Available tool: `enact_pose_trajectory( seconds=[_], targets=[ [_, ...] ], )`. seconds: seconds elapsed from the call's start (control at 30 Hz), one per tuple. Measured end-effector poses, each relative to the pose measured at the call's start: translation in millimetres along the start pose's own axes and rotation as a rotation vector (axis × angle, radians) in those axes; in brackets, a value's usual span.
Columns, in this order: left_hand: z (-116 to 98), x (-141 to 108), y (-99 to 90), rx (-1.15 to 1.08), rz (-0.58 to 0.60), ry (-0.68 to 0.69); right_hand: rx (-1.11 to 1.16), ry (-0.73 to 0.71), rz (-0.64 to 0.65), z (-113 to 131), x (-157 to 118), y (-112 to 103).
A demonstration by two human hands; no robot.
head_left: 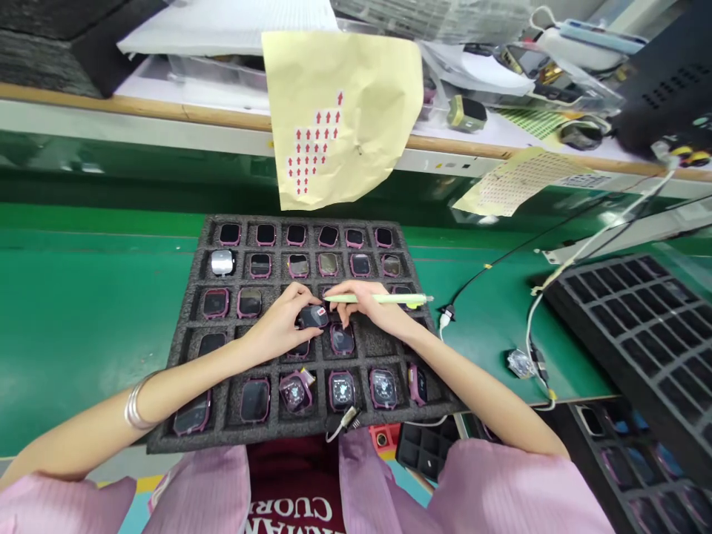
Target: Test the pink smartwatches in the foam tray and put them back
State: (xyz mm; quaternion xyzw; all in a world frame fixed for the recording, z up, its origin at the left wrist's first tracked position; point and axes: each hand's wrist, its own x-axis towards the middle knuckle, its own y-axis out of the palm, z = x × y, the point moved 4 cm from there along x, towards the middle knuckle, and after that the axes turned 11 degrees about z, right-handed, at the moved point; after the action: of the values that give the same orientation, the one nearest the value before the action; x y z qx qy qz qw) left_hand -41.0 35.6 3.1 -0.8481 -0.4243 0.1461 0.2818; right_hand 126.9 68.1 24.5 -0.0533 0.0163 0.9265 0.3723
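At the centre of the frame, the fingers of the left hand [283,322] pinch a dark watch [314,317] over the tray [186,326], while those of the right hand [370,300] grip a pen [397,299]; whether they also touch the watch, I cannot tell. The work seems partway along: three lit watches [341,390] sit in the tray's bottom row, lower centre, most others are dark, and which are finished does not show. The pinched watch is not yet back in a slot.

A wood-edged shelf [194,116] runs above a green worktop [100,311], over yellow-striped blue floor [131,515].
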Motion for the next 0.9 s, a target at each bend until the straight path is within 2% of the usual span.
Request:
enact_pose_trajectory(
  seconds=[0.13, 0.27, 0.4, 0.6, 0.7, 0.8, 0.87, 0.9],
  targets=[
    [-1, 2, -0.8, -0.032, 0.008, -0.026, -0.092, 0.027, -0.087, -9, 10, -5],
    [-2, 3, -0.5, -0.037, 0.016, -0.038, -0.163, 0.034, -0.187, -15, 10, 1],
    [-2, 3, 0.4, -0.049, 0.008, -0.035, -0.234, 0.040, -0.208, -19, 10, 8],
    [0, 3, 1.3, -0.059, 0.014, -0.032, -0.243, 0.062, -0.226, -20, 8, 5],
    [1, 3, 4.6, -0.043, -0.015, -0.019, -0.236, 0.038, -0.329, -17, 7, -6],
    [-2, 1, 4.9, -0.032, -0.045, 0.028, -0.261, -0.036, -0.432, -2, -4, -27],
    [-9, -2, -6.9, -0.028, -0.076, 0.082, -0.312, -0.095, -0.503, 12, -25, -46],
    [-15, -6, -18.9, -0.014, -0.108, 0.114, -0.423, -0.081, -0.616, 18, -41, -59]
  ],
)
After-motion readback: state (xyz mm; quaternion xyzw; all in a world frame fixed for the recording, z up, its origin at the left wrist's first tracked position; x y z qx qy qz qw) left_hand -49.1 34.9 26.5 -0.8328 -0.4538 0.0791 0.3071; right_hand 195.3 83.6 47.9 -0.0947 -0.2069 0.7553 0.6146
